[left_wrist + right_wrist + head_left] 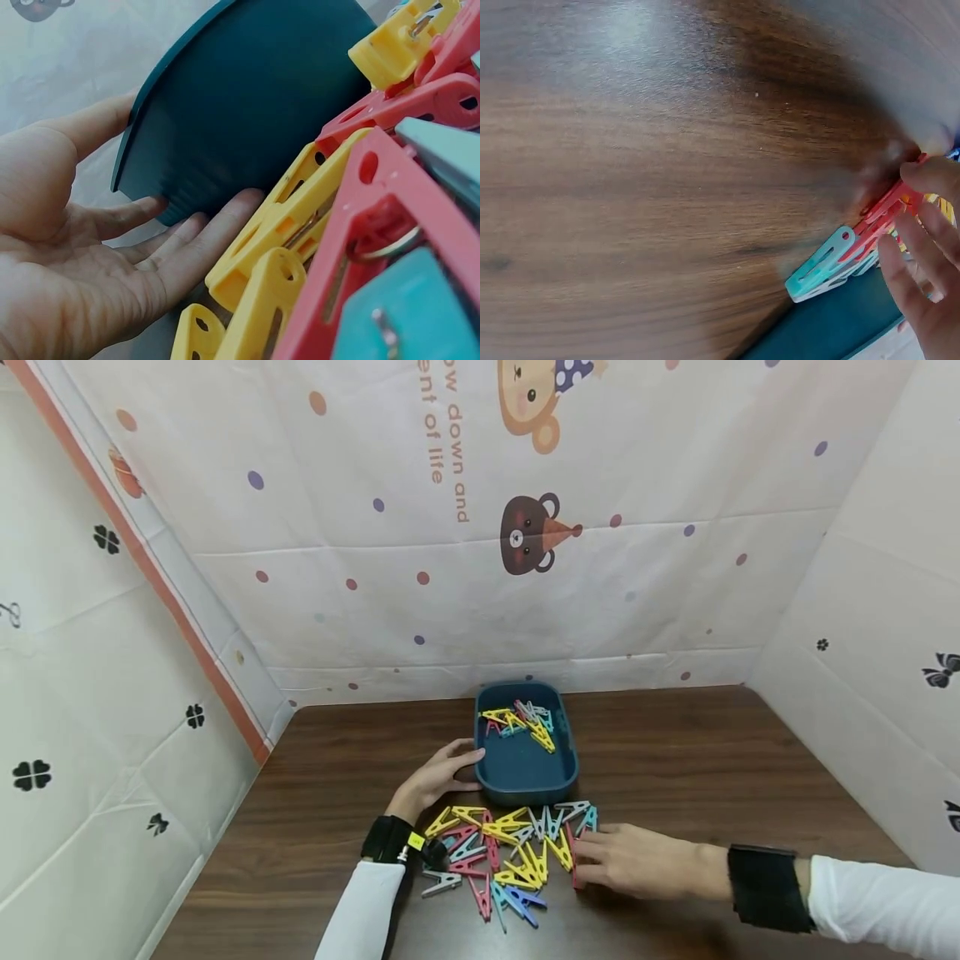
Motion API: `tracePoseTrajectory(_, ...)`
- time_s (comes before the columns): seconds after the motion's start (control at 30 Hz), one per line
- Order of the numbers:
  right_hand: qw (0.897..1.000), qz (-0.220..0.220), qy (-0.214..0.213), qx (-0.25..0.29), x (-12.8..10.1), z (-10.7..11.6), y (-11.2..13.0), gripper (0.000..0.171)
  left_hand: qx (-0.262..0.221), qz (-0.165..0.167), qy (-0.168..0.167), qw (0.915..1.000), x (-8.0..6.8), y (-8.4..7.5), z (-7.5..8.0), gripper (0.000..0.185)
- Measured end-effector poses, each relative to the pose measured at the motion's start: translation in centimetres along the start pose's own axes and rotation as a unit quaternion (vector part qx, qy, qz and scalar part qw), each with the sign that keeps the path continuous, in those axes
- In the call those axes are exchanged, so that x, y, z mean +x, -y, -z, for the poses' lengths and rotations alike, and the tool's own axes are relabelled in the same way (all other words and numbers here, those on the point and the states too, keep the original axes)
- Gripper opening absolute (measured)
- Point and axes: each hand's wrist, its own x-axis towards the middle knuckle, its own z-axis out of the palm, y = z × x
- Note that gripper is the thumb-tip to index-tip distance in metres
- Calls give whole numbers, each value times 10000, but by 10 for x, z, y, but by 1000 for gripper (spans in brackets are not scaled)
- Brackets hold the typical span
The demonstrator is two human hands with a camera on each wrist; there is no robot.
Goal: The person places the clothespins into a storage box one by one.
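A dark teal plastic bin [525, 777] stands near the back of the table, holding several clothespins [525, 720] at its far end. My left hand [441, 777] touches the bin's left side, its fingers extended along the outer wall in the left wrist view. In front of the bin lies a loose pile of yellow, red, blue, teal and grey clothespins [491, 852]. At the pile's right edge my right hand [626, 860] pinches a red clothespin [889, 210] between thumb and fingers. Beside that one lies a teal clothespin [821, 262].
The dark wooden table [675, 760] reaches back to a printed white cloth [360, 627] hanging behind it. More white cloth [862, 710] hangs along the right side. A black wrist strap [770, 889] sits on each arm.
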Motion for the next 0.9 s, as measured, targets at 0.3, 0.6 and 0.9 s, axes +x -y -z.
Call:
tracePoseTrajectory(0.3, 10000, 32, -3, -83, 2, -7, 0, 34, -27, -3, 26, 10000, 2, 2, -3, 69)
tracePoseTrajectory(0.6, 9975, 106, -628, 309, 6, 8, -5, 39, -23, -4, 35, 10000, 1, 3, -1, 68)
tracePoseTrajectory(0.9, 9542, -2047, -1889, 1094, 64, 102, -143, 21, -23, -25, 52, 10000, 2, -2, 0, 72)
